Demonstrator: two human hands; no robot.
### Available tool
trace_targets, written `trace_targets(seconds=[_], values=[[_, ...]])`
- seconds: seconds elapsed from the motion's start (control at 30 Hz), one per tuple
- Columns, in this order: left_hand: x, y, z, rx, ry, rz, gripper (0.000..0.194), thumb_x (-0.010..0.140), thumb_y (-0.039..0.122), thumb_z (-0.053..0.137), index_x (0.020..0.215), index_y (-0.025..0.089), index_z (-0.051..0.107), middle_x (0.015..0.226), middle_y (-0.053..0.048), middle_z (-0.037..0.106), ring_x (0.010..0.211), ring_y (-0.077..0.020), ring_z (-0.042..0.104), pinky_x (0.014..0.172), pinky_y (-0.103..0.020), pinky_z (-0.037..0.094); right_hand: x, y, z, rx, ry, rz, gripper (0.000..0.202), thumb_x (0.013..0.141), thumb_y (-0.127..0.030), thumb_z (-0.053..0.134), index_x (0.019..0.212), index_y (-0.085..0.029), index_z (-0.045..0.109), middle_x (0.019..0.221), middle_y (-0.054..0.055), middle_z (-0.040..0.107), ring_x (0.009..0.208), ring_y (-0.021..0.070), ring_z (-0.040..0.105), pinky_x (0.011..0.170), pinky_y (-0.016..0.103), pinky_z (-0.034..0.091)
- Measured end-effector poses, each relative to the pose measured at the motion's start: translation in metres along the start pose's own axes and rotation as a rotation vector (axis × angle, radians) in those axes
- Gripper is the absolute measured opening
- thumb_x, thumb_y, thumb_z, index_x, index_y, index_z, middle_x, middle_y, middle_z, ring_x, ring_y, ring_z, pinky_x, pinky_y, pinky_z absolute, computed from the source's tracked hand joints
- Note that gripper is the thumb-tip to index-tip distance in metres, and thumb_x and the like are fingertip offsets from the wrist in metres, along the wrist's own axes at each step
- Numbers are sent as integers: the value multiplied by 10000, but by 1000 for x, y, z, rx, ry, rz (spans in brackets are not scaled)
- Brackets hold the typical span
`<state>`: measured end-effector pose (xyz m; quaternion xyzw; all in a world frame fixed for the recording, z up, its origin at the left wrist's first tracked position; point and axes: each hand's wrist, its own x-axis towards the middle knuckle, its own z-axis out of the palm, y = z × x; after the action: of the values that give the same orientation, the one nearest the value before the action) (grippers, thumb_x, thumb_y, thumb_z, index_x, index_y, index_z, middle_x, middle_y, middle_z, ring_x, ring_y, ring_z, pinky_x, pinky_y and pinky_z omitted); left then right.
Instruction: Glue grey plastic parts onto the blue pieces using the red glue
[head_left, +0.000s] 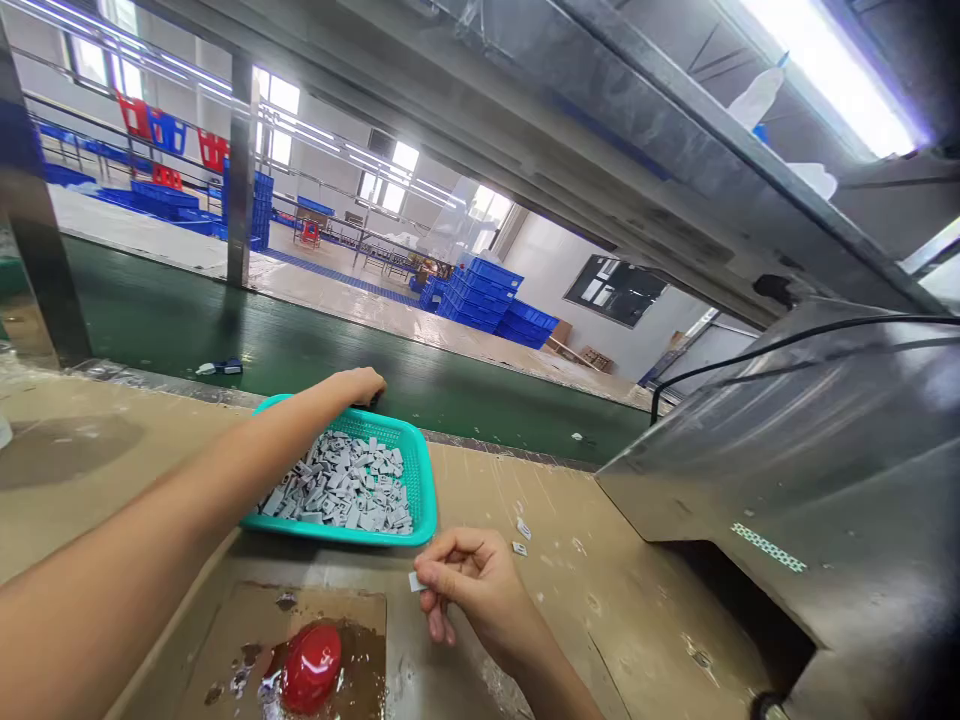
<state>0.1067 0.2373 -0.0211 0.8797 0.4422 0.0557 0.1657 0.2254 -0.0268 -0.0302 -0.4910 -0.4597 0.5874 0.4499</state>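
Note:
My left arm reaches across a turquoise plastic basket that holds many small light-grey plastic pieces. At the basket's far rim, over the edge of the green conveyor belt, my left hand is closed with its fingers curled down. Something dark shows under those fingers, too hidden to name. In front of the basket's near right corner, my right hand pinches one small grey plastic piece between thumb and fingertips. Two similar loose pieces lie on the cardboard-covered bench, right of the basket.
A red, glossy rounded object sits on a wet, stained cardboard patch near me. A small dark-and-white item lies on the belt at left. A metal housing stands at right, and a metal beam crosses overhead. Blue crates are stacked beyond.

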Motion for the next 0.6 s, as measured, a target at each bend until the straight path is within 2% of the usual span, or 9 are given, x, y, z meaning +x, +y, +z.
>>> trace_targets(seconds=[0.07, 0.13, 0.2, 0.3, 0.37, 0.43, 0.5, 0.6], values=[[-12, -8, -8, -62, 68, 3, 186, 742, 211, 573, 915, 146, 595, 975, -77, 593, 950, -204, 534, 824, -367, 420, 1, 2, 0, -21, 35, -18, 228, 600, -277, 736, 582, -106, 586, 420, -16, 567, 302, 70, 512, 260, 121, 309], [-32, -14, -19, -153, 141, 19, 240, 716, 183, 558, 953, 157, 589, 934, -73, 601, 902, -203, 548, 781, -321, 429, 2, 3, 1, -10, 26, -48, 213, 611, -277, 732, 665, -109, 614, 480, -5, 598, 358, 86, 554, 303, 140, 366], [-61, -15, -28, -253, 209, 35, 311, 748, 236, 498, 1051, 177, 538, 926, -59, 588, 811, -167, 565, 706, -276, 450, 1, 3, 2, 2, -12, -73, 234, 616, -259, 733, 765, -114, 626, 554, 16, 634, 435, 111, 599, 383, 178, 443], [-115, -6, -33, -686, 283, 93, 337, 756, 323, 497, 1070, 199, 502, 880, -34, 551, 717, -117, 549, 647, -252, 459, -2, 0, 8, -33, -55, -52, 248, 601, -229, 740, 781, -110, 616, 579, 31, 648, 486, 131, 623, 442, 205, 475], [-151, 4, -30, -1074, 253, 113, 336, 707, 317, 579, 1021, 212, 521, 800, -5, 529, 675, -96, 524, 642, -255, 453, -6, -2, 14, -88, -75, -12, 240, 591, -234, 739, 739, -111, 595, 553, 25, 635, 474, 137, 619, 428, 206, 467], [-180, 13, -24, -1314, 190, 74, 354, 676, 290, 628, 1010, 234, 525, 744, 17, 516, 633, -82, 505, 619, -249, 441, -9, -4, 20, -150, -89, 19, 228, 595, -238, 724, 709, -123, 564, 532, 8, 614, 455, 134, 607, 404, 200, 450], [-198, 20, -18, -1423, 162, 30, 346, 671, 274, 643, 996, 238, 532, 721, 23, 518, 623, -79, 504, 597, -231, 422, -11, -3, 25, -225, -94, 37, 199, 623, -239, 689, 708, -133, 544, 521, -3, 596, 417, 114, 575, 361, 176, 399], [-205, 24, -8, -1491, 143, -1, 292, 666, 256, 653, 937, 207, 557, 648, 33, 499, 608, -76, 498, 590, -215, 400, -13, -2, 31, -330, -96, 20, 141, 666, -232, 635, 734, -132, 563, 521, -20, 558, 402, 73, 515, 366, 161, 344]])
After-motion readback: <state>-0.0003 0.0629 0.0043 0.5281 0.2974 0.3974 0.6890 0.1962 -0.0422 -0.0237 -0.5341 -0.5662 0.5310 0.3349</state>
